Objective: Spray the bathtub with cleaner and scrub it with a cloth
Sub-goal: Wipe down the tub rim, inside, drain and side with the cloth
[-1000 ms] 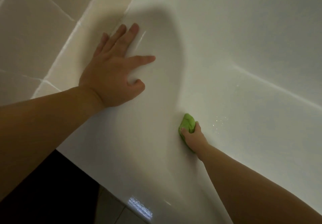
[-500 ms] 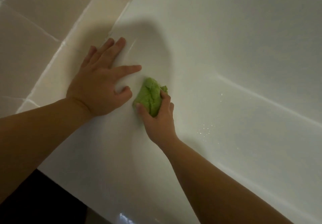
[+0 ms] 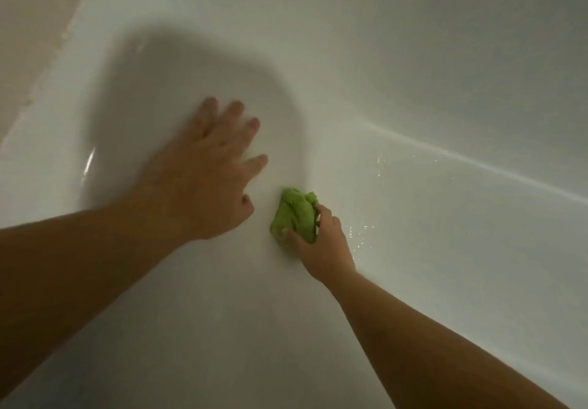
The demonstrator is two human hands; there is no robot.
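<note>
the bathtub point(image 3: 413, 74) wall lies bare above and to the right of both hands, broad room for a sweep there. the left hand point(image 3: 203, 176) is spread flat on the wall, fingers straight, and blocks the way leftward for the green cloth point(image 3: 296, 214), which sits just beside its thumb with only a narrow gap between. the right hand point(image 3: 321, 243) grips the cloth from below. water droplets point(image 3: 362, 233) dot the surface just right of it. beige tiles point(image 3: 31, 26) bound the tub at upper left.
</note>
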